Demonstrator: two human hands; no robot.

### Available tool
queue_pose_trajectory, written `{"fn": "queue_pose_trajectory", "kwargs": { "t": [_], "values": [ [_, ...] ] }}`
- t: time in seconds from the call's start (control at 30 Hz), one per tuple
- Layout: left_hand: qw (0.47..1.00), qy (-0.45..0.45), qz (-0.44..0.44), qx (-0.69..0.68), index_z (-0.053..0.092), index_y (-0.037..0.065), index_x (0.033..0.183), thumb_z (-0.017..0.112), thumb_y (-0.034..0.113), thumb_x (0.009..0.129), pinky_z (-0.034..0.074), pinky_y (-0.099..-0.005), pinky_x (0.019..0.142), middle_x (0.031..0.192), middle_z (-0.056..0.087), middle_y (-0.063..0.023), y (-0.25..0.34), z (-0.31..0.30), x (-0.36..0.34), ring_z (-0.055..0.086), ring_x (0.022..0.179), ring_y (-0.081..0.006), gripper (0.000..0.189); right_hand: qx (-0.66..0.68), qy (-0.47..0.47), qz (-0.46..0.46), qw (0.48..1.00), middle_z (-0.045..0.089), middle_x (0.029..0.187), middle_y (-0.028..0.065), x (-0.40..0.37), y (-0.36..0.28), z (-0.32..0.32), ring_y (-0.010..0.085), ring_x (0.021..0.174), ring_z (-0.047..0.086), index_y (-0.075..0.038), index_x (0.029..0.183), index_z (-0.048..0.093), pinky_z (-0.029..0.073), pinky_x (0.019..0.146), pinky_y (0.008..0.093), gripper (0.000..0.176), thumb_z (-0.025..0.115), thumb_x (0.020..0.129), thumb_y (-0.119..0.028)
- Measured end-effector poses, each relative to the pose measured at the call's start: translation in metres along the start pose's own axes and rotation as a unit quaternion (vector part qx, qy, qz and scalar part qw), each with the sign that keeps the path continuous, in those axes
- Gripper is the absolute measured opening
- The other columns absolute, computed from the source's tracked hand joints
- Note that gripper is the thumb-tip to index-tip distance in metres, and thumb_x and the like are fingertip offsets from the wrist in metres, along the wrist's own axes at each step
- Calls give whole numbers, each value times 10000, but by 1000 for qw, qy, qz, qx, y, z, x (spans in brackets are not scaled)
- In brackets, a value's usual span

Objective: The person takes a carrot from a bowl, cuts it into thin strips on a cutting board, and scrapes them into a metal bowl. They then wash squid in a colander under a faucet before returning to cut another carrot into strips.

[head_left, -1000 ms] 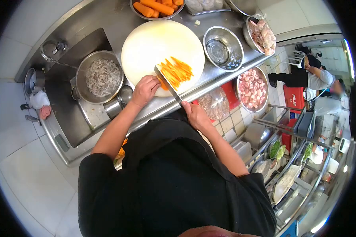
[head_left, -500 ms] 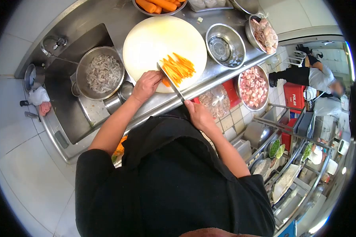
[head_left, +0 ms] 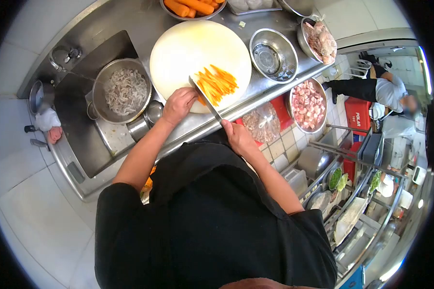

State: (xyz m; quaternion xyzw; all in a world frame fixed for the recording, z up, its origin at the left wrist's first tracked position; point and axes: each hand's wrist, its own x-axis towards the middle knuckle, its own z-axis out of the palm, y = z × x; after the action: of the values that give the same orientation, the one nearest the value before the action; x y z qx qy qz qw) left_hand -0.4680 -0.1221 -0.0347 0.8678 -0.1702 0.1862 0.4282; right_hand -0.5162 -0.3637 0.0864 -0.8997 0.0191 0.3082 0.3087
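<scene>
My right hand [head_left: 239, 138] is closed around the handle of a kitchen knife [head_left: 206, 101], whose blade slants across the near part of the round white cutting board [head_left: 188, 53]. My left hand [head_left: 179, 104] has its fingers curled down at the board's near left edge, against the blade's left side. A piece of carrot [head_left: 201, 99] shows just beside those fingertips; most of it is hidden. To the right of the blade lies a pile of thin carrot strips [head_left: 219, 83].
Left of the board, a pot of greyish strips [head_left: 126, 91] stands in the sink [head_left: 77, 130]. An empty metal colander [head_left: 274, 55] sits to the right. Whole carrots [head_left: 193, 6] fill a bowl behind. Lower right is a bowl of pink chunks [head_left: 307, 106]. Another person [head_left: 389, 90] is farther off.
Both hands and the knife stay nearly in place; the blade has shifted very slightly left. The view has moved a little.
</scene>
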Motion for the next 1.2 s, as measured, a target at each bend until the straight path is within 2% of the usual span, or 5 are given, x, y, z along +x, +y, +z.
{"fn": "queue_pose_trajectory", "kwargs": {
  "t": [0.33,0.7,1.03,1.13,1.2],
  "values": [
    [999,7,34,15,732,9,995,748,38,857,556,-396,890,1035,731,-127,-6,1,0,696,993,-312,142,9,-33,37,999,640,1048,413,-14,-14,-19,559,1096,604,91,1033,691,457,949,582,691,374,1103,-519],
    [1000,18,20,10,736,7,952,765,18,831,571,-396,861,1005,729,-123,-5,1,0,704,966,-310,125,15,-6,-12,1000,651,980,403,-2,-2,-4,572,1036,615,85,1004,689,464,920,586,704,352,1108,-525],
    [1000,6,31,4,723,0,962,747,-4,839,558,-395,864,1003,723,-128,-4,-2,1,696,964,-313,126,29,-60,55,996,641,1023,411,-21,-11,-22,538,1079,631,98,1044,674,462,949,539,721,357,1102,-548],
    [1000,4,30,2,723,-1,964,746,-7,839,552,-395,852,998,721,-128,-2,-3,3,693,953,-313,128,48,-6,5,999,543,576,101,-21,4,-11,221,565,562,46,765,592,462,607,421,704,399,1112,-536],
    [999,8,33,3,723,-1,964,746,-7,838,548,-394,848,993,720,-126,-2,-3,3,691,948,-312,128,45,-2,2,999,541,576,93,-23,7,-11,216,562,556,45,766,594,457,601,416,706,399,1111,-539]
  ]
}}
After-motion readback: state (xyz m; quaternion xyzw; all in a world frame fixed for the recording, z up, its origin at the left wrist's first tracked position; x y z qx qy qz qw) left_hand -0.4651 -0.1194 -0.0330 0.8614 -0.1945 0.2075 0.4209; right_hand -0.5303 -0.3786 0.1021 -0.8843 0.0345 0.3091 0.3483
